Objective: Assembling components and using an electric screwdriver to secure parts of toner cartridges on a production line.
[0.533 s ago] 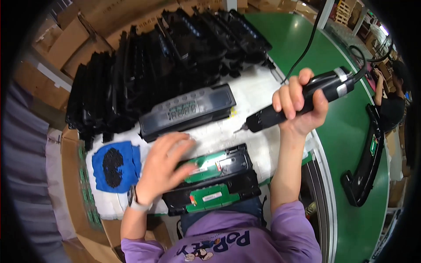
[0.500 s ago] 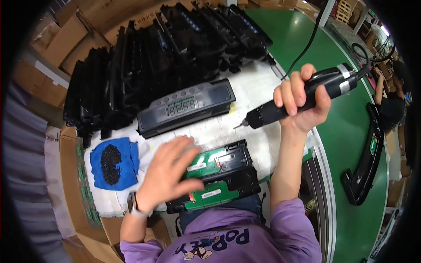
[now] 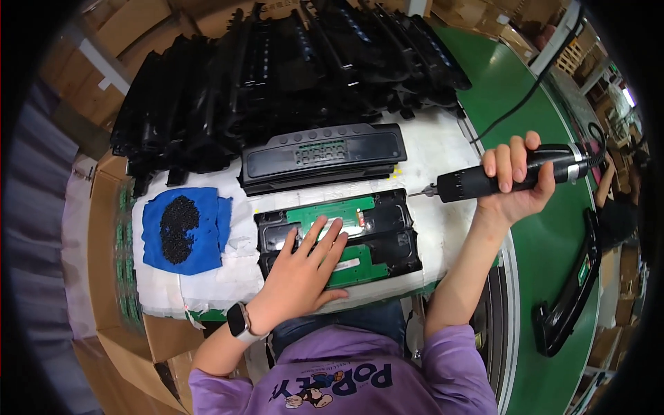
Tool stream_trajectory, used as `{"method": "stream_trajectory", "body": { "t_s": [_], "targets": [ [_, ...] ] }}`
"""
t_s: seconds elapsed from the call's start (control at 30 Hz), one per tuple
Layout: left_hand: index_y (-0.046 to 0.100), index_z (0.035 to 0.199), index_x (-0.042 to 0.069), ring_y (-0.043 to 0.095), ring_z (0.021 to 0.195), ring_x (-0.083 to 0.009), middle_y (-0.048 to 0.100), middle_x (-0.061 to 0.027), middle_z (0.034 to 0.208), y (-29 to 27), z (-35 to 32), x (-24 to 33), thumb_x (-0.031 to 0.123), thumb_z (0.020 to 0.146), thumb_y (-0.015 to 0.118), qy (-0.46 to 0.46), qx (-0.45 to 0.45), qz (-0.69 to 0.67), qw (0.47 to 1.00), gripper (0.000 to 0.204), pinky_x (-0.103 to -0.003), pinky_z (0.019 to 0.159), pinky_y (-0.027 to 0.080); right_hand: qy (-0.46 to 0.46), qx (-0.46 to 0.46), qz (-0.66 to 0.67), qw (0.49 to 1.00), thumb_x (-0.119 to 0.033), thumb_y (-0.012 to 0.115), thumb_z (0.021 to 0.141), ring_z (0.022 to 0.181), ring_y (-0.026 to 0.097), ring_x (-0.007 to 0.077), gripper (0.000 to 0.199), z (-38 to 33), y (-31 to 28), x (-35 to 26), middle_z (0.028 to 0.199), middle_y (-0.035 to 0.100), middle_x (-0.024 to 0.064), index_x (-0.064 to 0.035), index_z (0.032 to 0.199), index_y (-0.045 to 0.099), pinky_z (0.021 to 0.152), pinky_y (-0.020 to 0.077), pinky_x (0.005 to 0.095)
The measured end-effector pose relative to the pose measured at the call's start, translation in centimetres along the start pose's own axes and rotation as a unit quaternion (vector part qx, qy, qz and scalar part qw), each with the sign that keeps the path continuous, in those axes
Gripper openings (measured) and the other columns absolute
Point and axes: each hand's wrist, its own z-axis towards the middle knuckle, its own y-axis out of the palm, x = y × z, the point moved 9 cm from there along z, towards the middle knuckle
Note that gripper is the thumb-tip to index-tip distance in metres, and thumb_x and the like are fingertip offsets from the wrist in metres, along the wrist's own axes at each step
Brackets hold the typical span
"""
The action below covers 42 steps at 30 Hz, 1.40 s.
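resting spread left hand [image 3: 302,275] across green circuit boards [image 3: 361,274], seemingly steadying black housings [image 3: 402,254]; clamping electric screwdriver [image 3: 462,185] in right hand [image 3: 508,173]; likely calling for bit [image 3: 420,193] brought toward left hand.

Apparel: purple short-sleeved shirt [image 3: 346,349], dark blue trousers [image 3: 372,323], wristwatch [image 3: 238,320].
Shirt carries dark lettering [image 3: 373,377] and a cartoon figure [image 3: 310,398]; wristwatch has black rectangular face and pale strap [image 3: 250,337].

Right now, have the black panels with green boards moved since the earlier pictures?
Yes, farther onto the white table: earlier the black panels overlapped its near edge; now that edge shows below them.
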Motion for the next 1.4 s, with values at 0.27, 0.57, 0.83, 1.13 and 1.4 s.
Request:
{"method": "stream_trajectory", "body": {
  "t_s": [0.27,0.57,0.83,1.13,1.4],
  "targets": [
    [0.039,0.133,0.004,0.035,0.129,-0.0301,0.041,-0.0133,0.137,-2.2,0.5,-1.6,0.054,0.071,0.063,0.008,0.066,0.019,0.998,0.083,-0.053,0.101,0.029,0.023,-0.016,-0.016,0.999,-0.029,0.055,0.086,0.047,0.043,0.0127,0.032,0.1,0.8,1.3,0.063,0.045,0.0016,-0.0028,0.104,0.049,0.058,0.0413,0.0325],
    [0.064,0.086,0.003,0.057,0.08,-0.0295,0.059,-0.0118,0.079,-9.5,-14.1,-17.0,0.008,0.076,0.063,-0.406,0.334,0.21,0.824,0.012,-0.038,0.063,0.047,0.033,-0.034,-0.021,0.999,-0.027,0.055,0.086,0.046,0.041,0.0115,0.03,-0.2,1.1,1.2,0.062,0.043,0.0014,-0.0029,0.1,0.044,0.056,0.0399,0.0299],
    [0.063,0.076,0.002,0.06,0.067,-0.0344,0.061,-0.0134,0.077,-6.6,-18.2,-24.0,0.014,0.076,0.066,-0.484,0.258,0.158,0.821,0.013,-0.041,0.058,0.048,0.051,-0.047,-0.023,0.997,-0.026,0.056,0.087,0.045,0.042,0.0118,0.031,-0.5,1.9,2.4,0.063,0.044,0.0025,-0.0015,0.103,0.045,0.056,0.0416,0.0307],
    [0.065,0.084,-0.003,0.057,0.058,-0.0205,0.061,-0.0129,0.071,-7.9,-19.1,-22.8,0.006,0.086,0.057,-0.445,0.441,-0.047,0.778,0.013,-0.028,0.054,0.044,0.052,-0.053,-0.039,0.996,-0.027,0.055,0.086,0.046,0.043,0.0131,0.032,-0.1,4.3,3.8,0.062,0.045,0.003,-0.0016,0.103,0.046,0.055,0.0438,0.0328],
    [0.06,0.095,-0.004,0.047,0.06,-0.0106,0.06,-0.008,0.079,-0.7,-5.7,-18.8,0.01,0.087,0.055,-0.142,0.316,-0.876,0.335,0.016,-0.022,0.056,0.039,0.146,-0.177,-0.034,0.973,-0.023,0.06,0.081,0.043,0.047,0.0137,0.033,1.0,13.0,8.9,0.059,0.046,0.0025,-0.0021,0.1,0.044,0.052,0.0449,0.0314]
  ]
}}
